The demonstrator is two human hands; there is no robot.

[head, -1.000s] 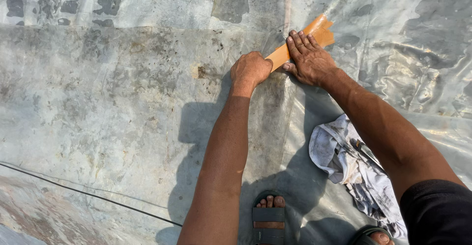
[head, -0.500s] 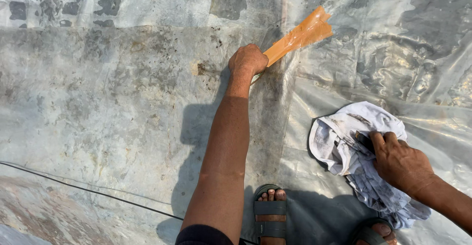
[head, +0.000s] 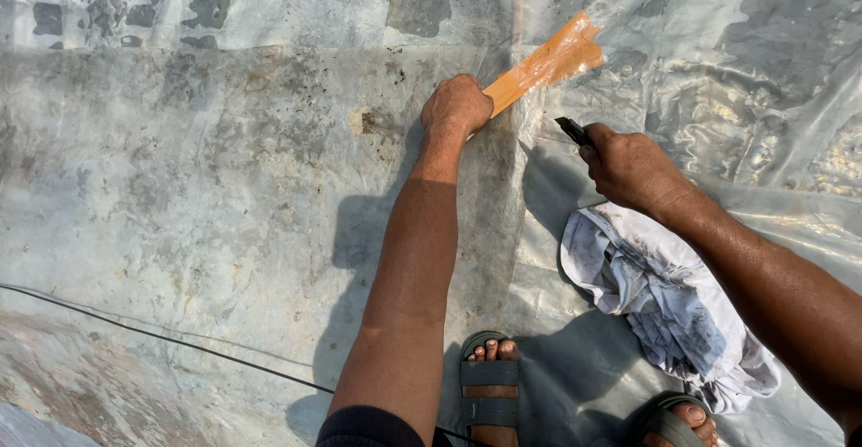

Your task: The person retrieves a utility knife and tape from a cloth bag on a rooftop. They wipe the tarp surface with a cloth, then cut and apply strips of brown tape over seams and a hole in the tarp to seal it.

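My left hand (head: 458, 103) is a fist pressed on a grey plastic sheet (head: 197, 187), gripping the near end of a strip of orange-brown tape (head: 548, 59). The tape runs up and to the right from it, along a seam in the sheet. My right hand (head: 628, 167) is closed around a small dark tool (head: 571, 129) whose tip points up-left toward the tape. A crumpled white cloth with dark stains (head: 664, 299) lies just below my right wrist.
A thin black cable (head: 162, 337) crosses the sheet at lower left. My sandalled feet (head: 489, 384) stand at the bottom edge. Shiny wrinkled plastic (head: 763, 97) covers the right side.
My right hand left the tape, went down to the white cloth, and has come back up holding a small dark tool. My left hand has stayed on the tape's end.
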